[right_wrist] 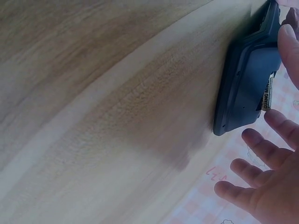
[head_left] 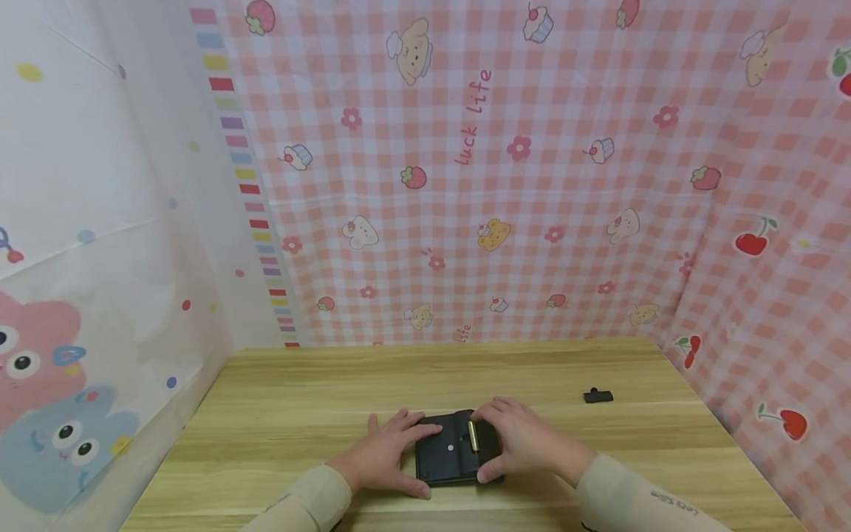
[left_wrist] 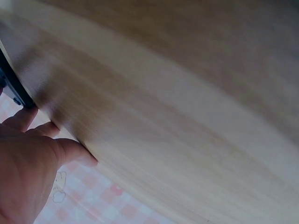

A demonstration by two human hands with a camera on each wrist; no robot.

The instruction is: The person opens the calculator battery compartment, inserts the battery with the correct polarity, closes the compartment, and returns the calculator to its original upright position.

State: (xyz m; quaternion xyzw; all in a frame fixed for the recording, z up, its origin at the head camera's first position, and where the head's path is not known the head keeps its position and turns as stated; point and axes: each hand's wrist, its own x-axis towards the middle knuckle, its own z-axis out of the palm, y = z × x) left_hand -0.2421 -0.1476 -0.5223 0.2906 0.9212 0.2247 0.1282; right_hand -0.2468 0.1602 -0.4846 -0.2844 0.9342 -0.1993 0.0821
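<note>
A black flat device [head_left: 439, 451], which looks like a calculator lying face down, sits on the wooden table in front of me. A gold-coloured cylindrical battery [head_left: 473, 436] shows in a recess on its upper side; in the right wrist view, the battery [right_wrist: 267, 92] carries printed lettering. From the left side my left hand [head_left: 385, 451] spreads over the device's edge, one finger lying on its back and the thumb near its front corner. My right hand [head_left: 521, 441] arches over the right end, thumb at the near edge. Its index fingertip is right at the battery's end.
A small black cover-like piece [head_left: 598, 396] with a tab lies on the table [head_left: 319, 377], right and beyond the device. Pink checked cloth [head_left: 452, 222] hangs behind and on the right; a white patterned cloth [head_left: 133, 222] hangs on the left.
</note>
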